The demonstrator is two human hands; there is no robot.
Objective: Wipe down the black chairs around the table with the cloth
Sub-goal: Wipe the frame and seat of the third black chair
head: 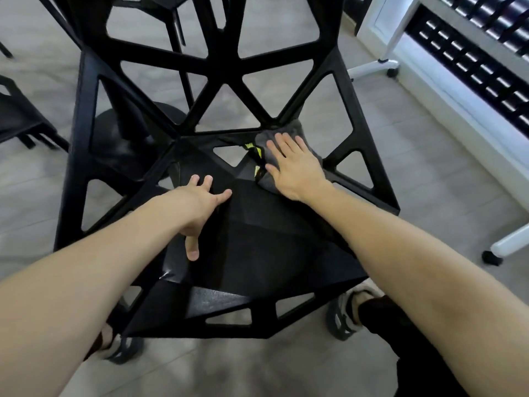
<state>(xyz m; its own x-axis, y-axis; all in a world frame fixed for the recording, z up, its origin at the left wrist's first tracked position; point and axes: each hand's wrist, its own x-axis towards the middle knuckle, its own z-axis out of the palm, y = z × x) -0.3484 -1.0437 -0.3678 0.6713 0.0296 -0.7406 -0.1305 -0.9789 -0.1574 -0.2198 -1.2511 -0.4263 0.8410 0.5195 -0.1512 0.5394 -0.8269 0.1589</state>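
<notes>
A black chair [269, 239] with triangular cut-outs fills the middle of the head view, its seat below me and its back rising away. A grey cloth [297, 130] with a yellow-green patch lies at the rear right corner of the seat. My right hand [294, 164] presses flat on the cloth with straight, spread fingers. My left hand [200, 207] rests on the seat's left middle, fingers spread and thumb pointing toward me.
Another black chair [20, 118] stands at the left edge, and more black chair legs [177, 27] show at the top. A white wheeled table frame [383, 64] stands at the right, with a caster [492, 257] near my right arm. My feet flank the chair on the grey floor.
</notes>
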